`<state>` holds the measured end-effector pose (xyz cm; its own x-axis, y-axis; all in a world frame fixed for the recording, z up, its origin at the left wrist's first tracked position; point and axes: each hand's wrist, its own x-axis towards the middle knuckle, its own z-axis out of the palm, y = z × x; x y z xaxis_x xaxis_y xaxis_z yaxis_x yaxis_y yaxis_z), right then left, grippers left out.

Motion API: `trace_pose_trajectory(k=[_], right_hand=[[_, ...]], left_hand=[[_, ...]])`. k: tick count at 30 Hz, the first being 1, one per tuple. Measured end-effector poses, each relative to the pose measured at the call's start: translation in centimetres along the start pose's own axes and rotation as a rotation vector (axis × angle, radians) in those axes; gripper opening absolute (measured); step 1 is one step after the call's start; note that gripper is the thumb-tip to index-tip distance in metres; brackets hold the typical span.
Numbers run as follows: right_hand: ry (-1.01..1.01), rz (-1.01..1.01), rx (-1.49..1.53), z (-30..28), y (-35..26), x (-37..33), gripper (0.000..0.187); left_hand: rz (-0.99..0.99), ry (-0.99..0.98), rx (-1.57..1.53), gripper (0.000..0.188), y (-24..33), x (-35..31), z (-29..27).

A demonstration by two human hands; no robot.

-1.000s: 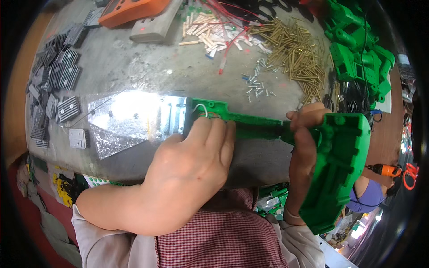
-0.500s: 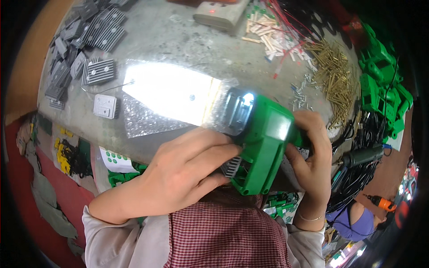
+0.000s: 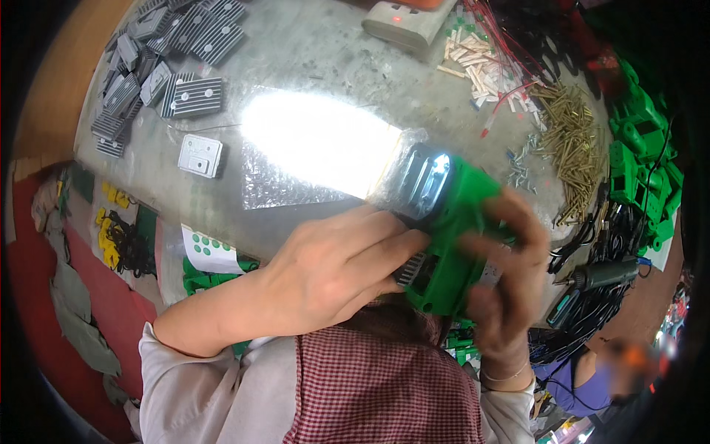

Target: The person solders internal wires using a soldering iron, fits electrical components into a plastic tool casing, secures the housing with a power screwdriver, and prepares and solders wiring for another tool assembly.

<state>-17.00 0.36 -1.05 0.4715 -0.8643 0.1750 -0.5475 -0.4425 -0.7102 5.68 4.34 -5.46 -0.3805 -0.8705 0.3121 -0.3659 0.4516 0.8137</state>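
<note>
My left hand (image 3: 336, 259) is closed on a green plastic housing (image 3: 462, 196), which is tilted over the near edge of the table. A grey finned metal piece (image 3: 409, 271) shows by my left fingertips, at the housing's side; their grip hides part of it. At the housing's far-left end is a dark, glossy, see-through part (image 3: 425, 181) with a bright glint. My right hand (image 3: 506, 274) is smeared by motion at the housing's right side. Whether its fingers touch the housing cannot be made out.
A glaring white panel (image 3: 318, 140) lies on bubble wrap (image 3: 288, 185). Finned metal blocks (image 3: 196, 96) are piled far left, near a pale metal plate (image 3: 200, 155). Brass-coloured screws (image 3: 569, 148), green housings (image 3: 643, 170) and a dark-handled tool (image 3: 603, 274) lie right. Another person (image 3: 580, 381) is at lower right.
My right hand has come away from its grip on the housing's rounded right part and moved nearer me. My left hand keeps hold. The whole view has shifted slightly.
</note>
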Motion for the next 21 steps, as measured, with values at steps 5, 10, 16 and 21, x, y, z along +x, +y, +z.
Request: trace_pose_trajectory(k=[5, 10, 16, 21], right_hand=[[-0.193, -0.17, -0.056, 1.6, -0.6, 0.0, 0.011], [-0.164, -0.123, -0.056, 2.1, -0.5, 0.1, 0.019], [-0.105, -0.121, -0.044, 2.1, -0.2, -0.7, 0.029], [-0.193, -0.183, -0.083, 1.8, 0.0, -0.6, 0.034]], left_hand=[[0.035, 0.055, 0.002, 0.043, -0.4, 0.0, 0.3], [0.071, 0.131, 0.015, 0.048, -1.0, 0.1, 1.3], [0.099, 0.21, 0.02, 0.044, -1.3, -0.1, 2.4], [0.139, 0.208, 0.083, 0.031, -1.8, -0.5, 2.6]])
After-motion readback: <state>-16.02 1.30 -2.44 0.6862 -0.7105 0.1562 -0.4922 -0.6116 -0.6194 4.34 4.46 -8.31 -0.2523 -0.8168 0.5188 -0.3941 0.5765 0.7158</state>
